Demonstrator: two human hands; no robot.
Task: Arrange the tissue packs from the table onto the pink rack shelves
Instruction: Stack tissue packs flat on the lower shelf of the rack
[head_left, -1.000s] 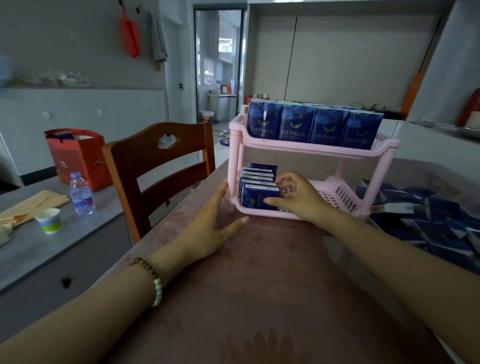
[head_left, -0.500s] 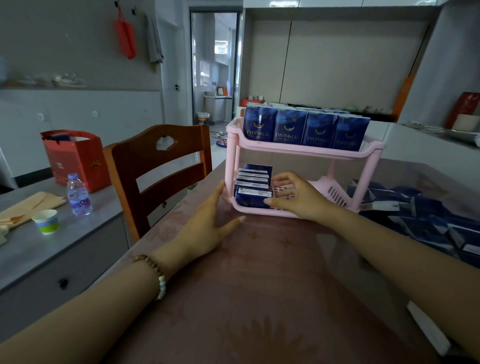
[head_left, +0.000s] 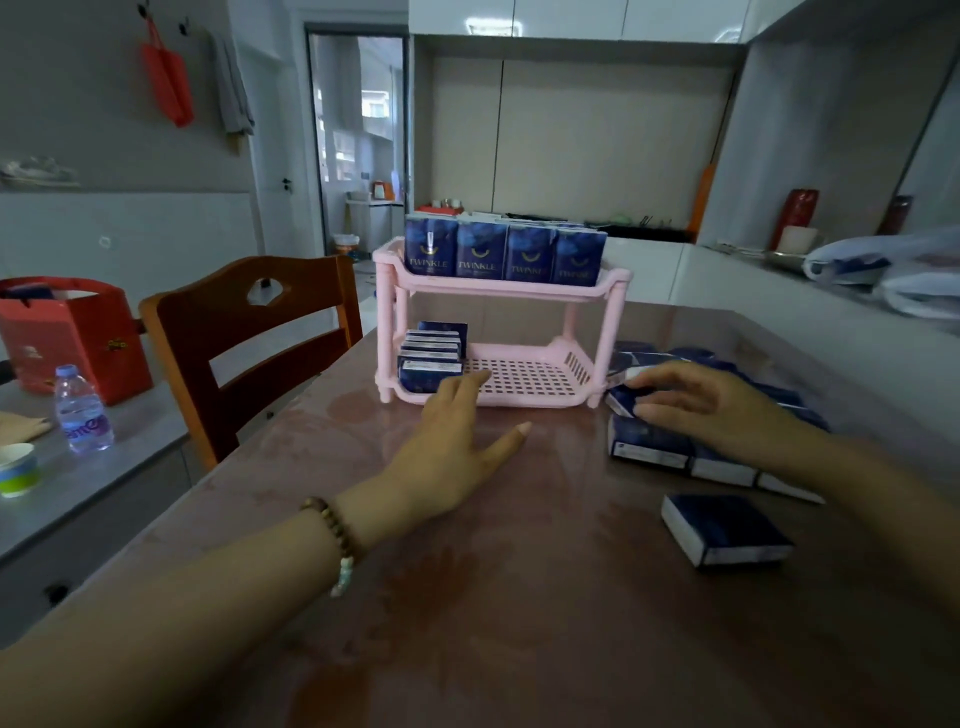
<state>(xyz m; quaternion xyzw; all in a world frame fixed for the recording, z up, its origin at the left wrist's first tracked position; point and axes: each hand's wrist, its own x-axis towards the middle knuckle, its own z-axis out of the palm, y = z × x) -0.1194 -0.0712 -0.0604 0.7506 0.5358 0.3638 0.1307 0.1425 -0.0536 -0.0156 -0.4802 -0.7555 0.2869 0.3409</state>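
Grey side counter, far left: paper cup (head_left: 15, 470) cut off by the frame edge. Water bottle (head_left: 80, 410) and red bag (head_left: 72, 332) are in full view. The wooden chair (head_left: 249, 343) stands at the table's (head_left: 519, 597) left edge.

My left hand (head_left: 457, 441) lies flat and holds nothing, fingers straight, thumb spread. Its fingertips reach the front rim of the pink rack (head_left: 498, 291) and cover part of the front one of the lower-shelf packs (head_left: 431, 358). These stand in a row at the shelf's left end; the rear ones mostly hidden. The rest of the lower grid is open. Top row of packs (head_left: 504, 252) fills the upper shelf, upright.

My right hand (head_left: 711, 410), right of the rack, pinches a tilted pack (head_left: 621, 402), fingers above and thumb below. Blur hides the grip detail. My hand and forearm hide much of the loose packs (head_left: 649, 447) along the table's right edge. A single pack (head_left: 722, 527) lies apart, nearer me. The table's near half is bare between my forearms.
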